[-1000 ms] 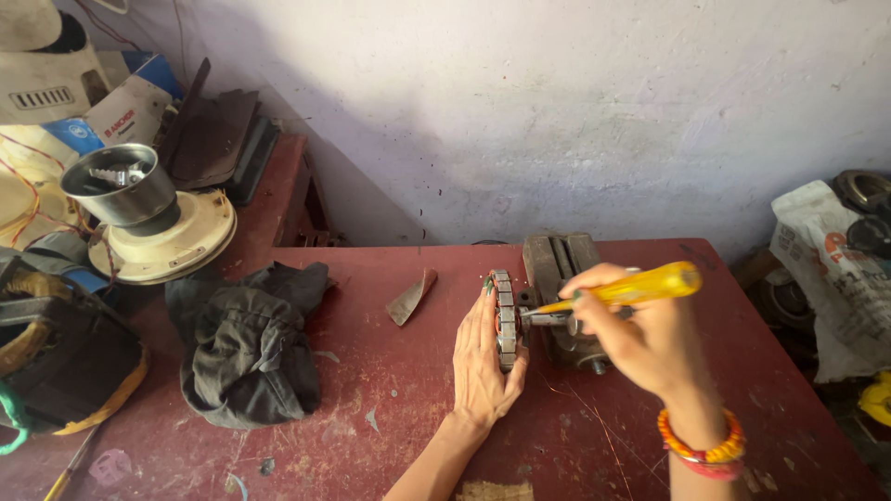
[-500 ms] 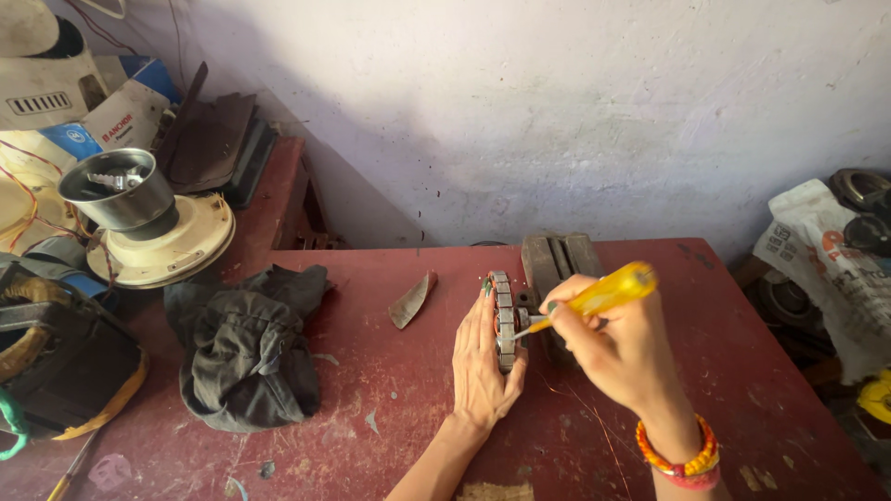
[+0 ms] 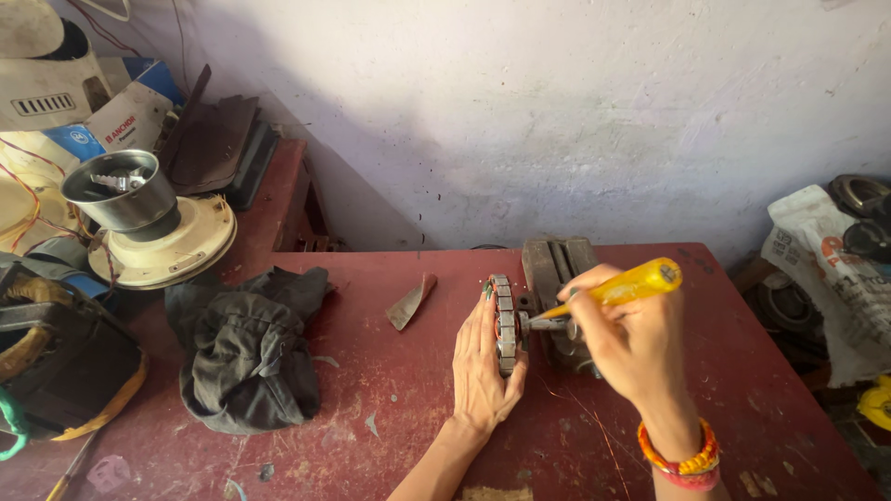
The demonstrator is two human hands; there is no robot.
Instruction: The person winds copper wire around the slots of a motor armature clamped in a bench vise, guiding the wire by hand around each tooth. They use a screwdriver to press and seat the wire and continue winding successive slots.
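My left hand (image 3: 483, 366) lies flat against the round grey slotted metal core (image 3: 504, 323) – my right hand (image 3: 631, 339), at three o'clock, grips the yellow-handled screwdriver (image 3: 620, 289), which may slip into my palm.

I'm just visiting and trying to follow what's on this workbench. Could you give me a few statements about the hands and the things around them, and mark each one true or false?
1. The right hand holds a yellow-handled screwdriver. True.
2. The left hand lies flat against a ring-shaped slotted metal core standing on edge. True.
3. The dark crumpled cloth covers the left hand. False: it lies apart, further left on the red table.
4. The screwdriver's tip points towards the wall. False: it points left, at the centre of the core.
5. Orange and red bangles sit on the right wrist. True.
6. The steel mixer jar stands between the two hands. False: it sits on a cream base at the far left.
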